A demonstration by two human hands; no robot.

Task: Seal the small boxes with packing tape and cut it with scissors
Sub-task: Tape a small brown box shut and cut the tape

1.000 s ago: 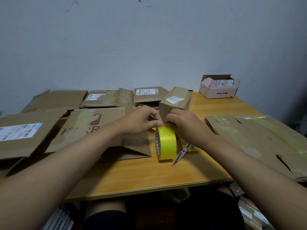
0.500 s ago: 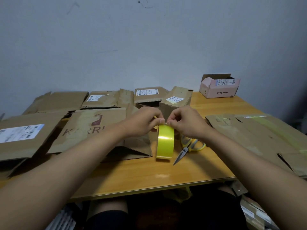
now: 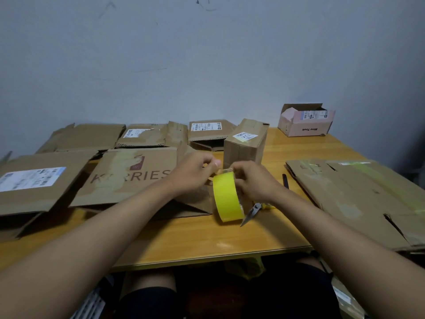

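**A:** In the head view, what is held, and where?

**B:** The yellow tape roll point(image 3: 227, 197) is stood on edge on the wooden table point(image 3: 184, 240), just in front of the small upright box point(image 3: 245, 143). The right hand point(image 3: 254, 181) is curled over the roll's top and far side, so the roll is gripped. The left hand point(image 3: 192, 174) is closed in a pinch at the top of the roll, where a pale strip of tape end appears to be caught between thumb and fingertip.

**A:** So the tape end is being freed?

**B:** That is the likely step. It is done best if the roll is kept steady by the right hand while the end is drawn out flat and level, so it is not folded back on itself.

**A:** And the scissors?

**B:** The scissors point(image 3: 251, 212) are lying on the table just beside the roll, partly hidden under the right wrist, blades pointing toward the near edge. They are not yet needed, and enough tape should be pulled to span the box top first.

**A:** Anything else seen there?

**B:** Flattened cartons point(image 3: 128, 178) are spread to the left and right, and a pink box point(image 3: 305, 122) is set at the far corner.
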